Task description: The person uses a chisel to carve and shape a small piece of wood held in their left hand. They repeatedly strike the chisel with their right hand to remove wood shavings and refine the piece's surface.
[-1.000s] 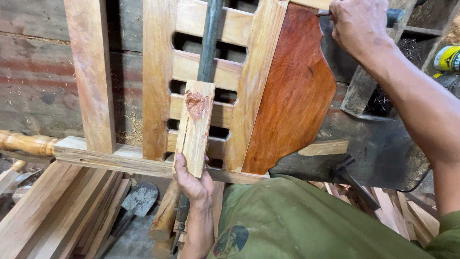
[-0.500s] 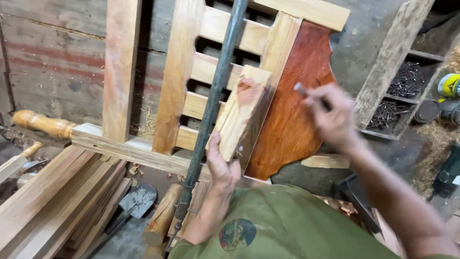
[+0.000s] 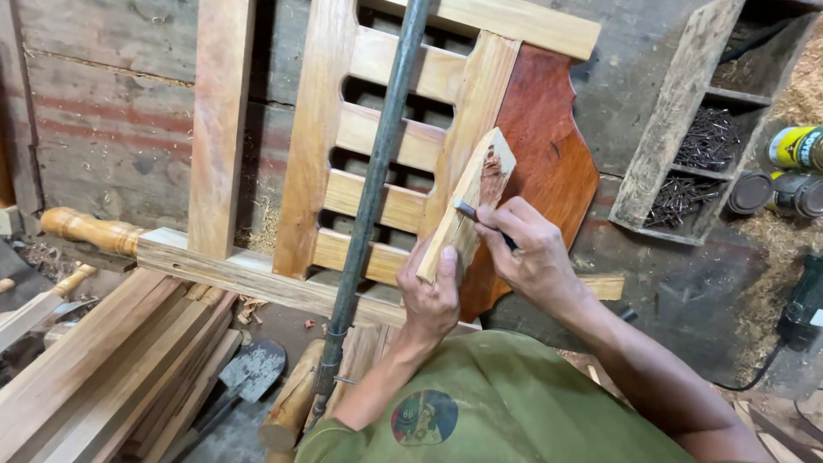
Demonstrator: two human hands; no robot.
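My left hand [image 3: 431,296] grips a short wooden block [image 3: 467,206] from below, holding it tilted up in front of a slatted wooden frame [image 3: 377,154]. My right hand [image 3: 531,253] is closed around a pencil [image 3: 480,219], its tip touching the face of the block near the top, where a reddish rough patch shows. A long metal bar clamp [image 3: 373,184] runs up across the frame just left of the block. Behind the block, a dark red shaped panel [image 3: 549,154] sits in the frame's right side. Wooden planks [image 3: 103,360] lie stacked at lower left, and a partitioned box of nails [image 3: 694,154] leans at right, with cans [image 3: 793,167] just beside it.
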